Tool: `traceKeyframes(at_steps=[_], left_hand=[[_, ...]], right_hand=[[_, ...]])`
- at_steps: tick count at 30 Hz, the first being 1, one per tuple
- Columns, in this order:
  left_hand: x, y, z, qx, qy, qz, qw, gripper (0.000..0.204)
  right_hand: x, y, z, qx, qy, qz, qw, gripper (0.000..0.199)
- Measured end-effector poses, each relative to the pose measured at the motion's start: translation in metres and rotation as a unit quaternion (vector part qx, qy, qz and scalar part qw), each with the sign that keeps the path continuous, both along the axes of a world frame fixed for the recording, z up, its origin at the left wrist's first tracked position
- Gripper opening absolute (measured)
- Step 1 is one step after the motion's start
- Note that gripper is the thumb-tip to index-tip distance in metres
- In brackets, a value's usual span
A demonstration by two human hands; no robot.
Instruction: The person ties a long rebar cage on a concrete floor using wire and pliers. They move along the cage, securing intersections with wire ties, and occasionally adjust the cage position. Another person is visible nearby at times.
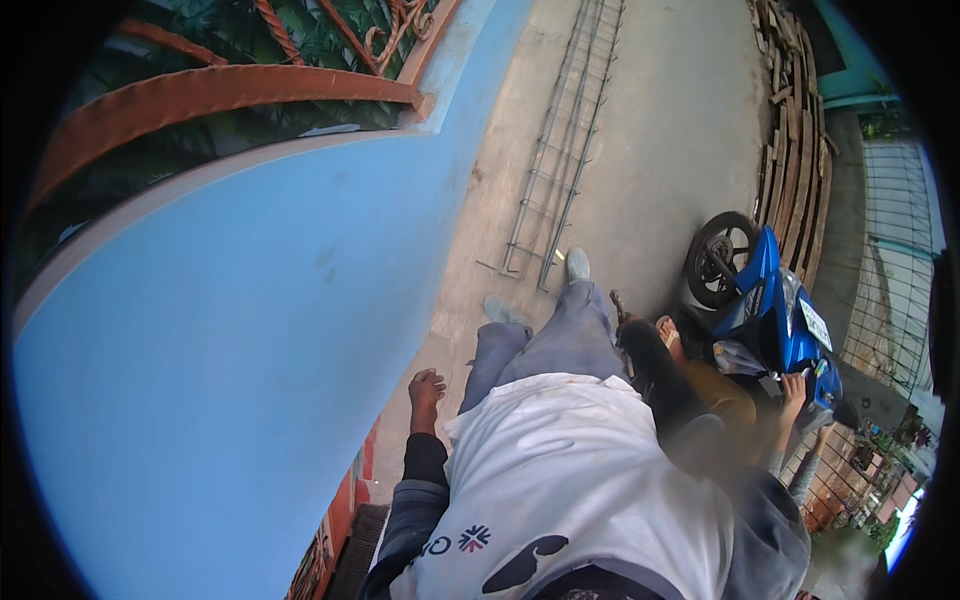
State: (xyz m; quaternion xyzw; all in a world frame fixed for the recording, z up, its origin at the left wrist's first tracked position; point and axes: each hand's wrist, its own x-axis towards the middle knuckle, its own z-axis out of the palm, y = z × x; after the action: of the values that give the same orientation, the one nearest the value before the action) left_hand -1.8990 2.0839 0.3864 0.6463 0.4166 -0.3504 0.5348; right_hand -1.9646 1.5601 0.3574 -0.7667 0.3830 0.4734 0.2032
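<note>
My left hand (427, 388) hangs beside the pale blue wall with its fingers loosely bent and a little apart, and no object shows in it. A dark sleeve covers that wrist. On the other side, a black-sleeved arm reaches forward past my thigh, ending in my right hand (618, 304). It is small and seen edge-on, so its fingers cannot be made out. Ahead of my grey shoes lies a long steel rebar cage (560, 150) on the concrete, apart from both hands.
The blue wall (250, 300), topped by red-brown ironwork (240, 92), runs along my left. A blue motorcycle (775, 310) stands close on the right, with a person's hands (793, 392) at its handlebar. Beyond it are stacked wooden planks (790, 150) and a wire-mesh fence (890, 250).
</note>
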Motion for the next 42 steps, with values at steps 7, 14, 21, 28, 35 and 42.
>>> traceKeyframes(at_steps=[7, 14, 21, 28, 35, 42], left_hand=[[-0.011, -0.010, -0.011, -0.007, 0.019, 0.026, 0.999, 0.031], [0.015, -0.075, -0.045, -0.003, 0.033, -0.001, 0.999, 0.032], [0.033, -0.176, -0.187, -0.055, 0.052, 0.027, 0.997, 0.031], [0.075, -0.246, -0.356, -0.076, 0.089, 0.120, 0.986, 0.042], [0.107, -0.287, -0.467, -0.134, 0.106, 0.233, 0.957, 0.042], [0.101, -0.281, -0.507, -0.145, 0.055, 0.260, 0.953, 0.019]], right_hand=[[0.040, -0.004, 0.010, -0.007, -0.081, 0.006, 0.997, 0.040], [0.069, -0.004, -0.051, 0.060, -0.208, 0.082, 0.973, 0.038], [0.186, 0.009, -0.131, 0.091, -0.097, 0.243, 0.961, 0.077], [0.269, 0.023, -0.250, 0.028, -0.080, 0.450, 0.889, 0.051], [0.302, 0.019, -0.377, 0.035, -0.048, 0.490, 0.870, 0.068], [0.290, 0.028, -0.416, 0.031, -0.055, 0.625, 0.778, 0.061]])
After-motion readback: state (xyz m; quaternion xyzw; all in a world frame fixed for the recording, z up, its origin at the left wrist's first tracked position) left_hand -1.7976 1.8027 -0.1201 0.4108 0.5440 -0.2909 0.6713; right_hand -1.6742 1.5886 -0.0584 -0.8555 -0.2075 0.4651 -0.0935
